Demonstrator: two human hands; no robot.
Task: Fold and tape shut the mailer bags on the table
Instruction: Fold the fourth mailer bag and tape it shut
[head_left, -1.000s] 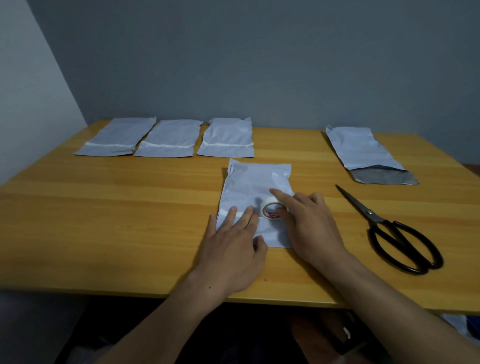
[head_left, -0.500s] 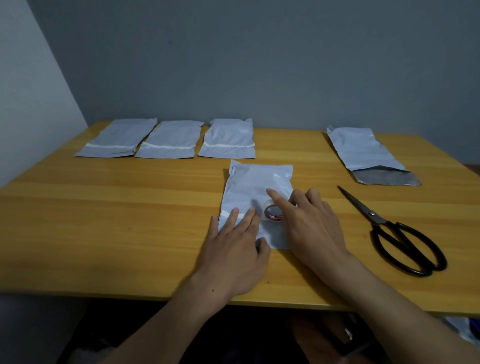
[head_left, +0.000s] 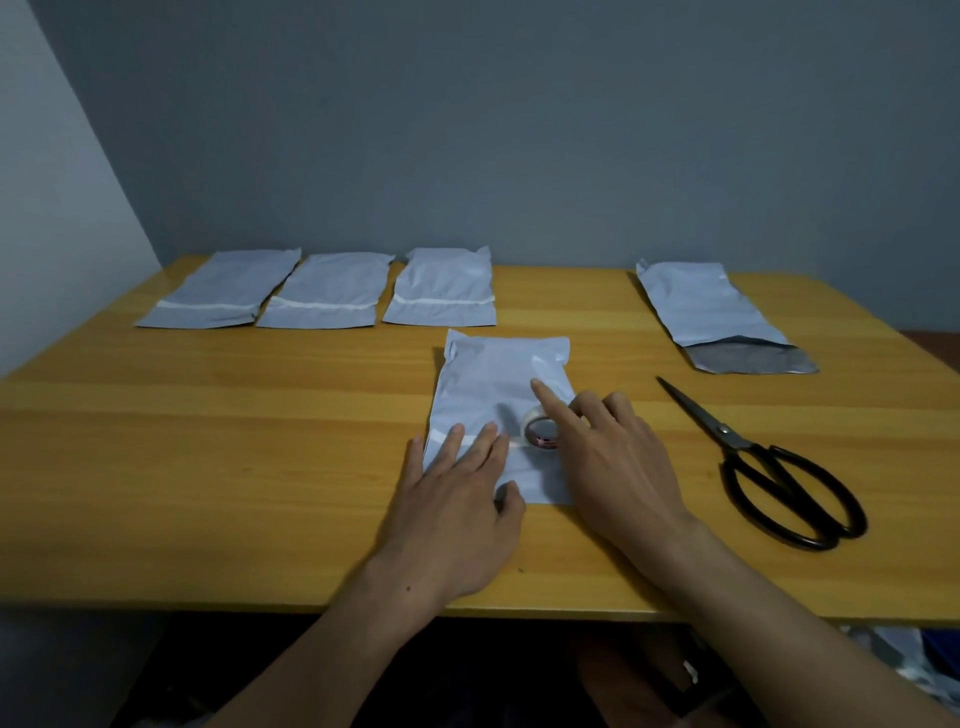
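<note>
A pale grey mailer bag (head_left: 493, 379) lies flat in the middle of the table, its near end folded over. A strip of white tape runs across the fold. My left hand (head_left: 457, 509) presses flat on the fold and the strip with straight fingers. The small tape roll (head_left: 540, 434) stands on the bag at the strip's right end. My right hand (head_left: 618, 467) holds it, index finger stretched over the top and the other fingers curled behind it; the thumb is hidden.
Three folded bags (head_left: 327, 291) with tape strips lie in a row at the back left. An open bag (head_left: 711, 306) showing its dark inside lies at the back right. Black scissors (head_left: 779, 467) rest right of my hand. The wooden table (head_left: 208, 441) ends at a wall.
My right hand and the tape roll have barely shifted on the bag. The left hand stays pressed on the fold.
</note>
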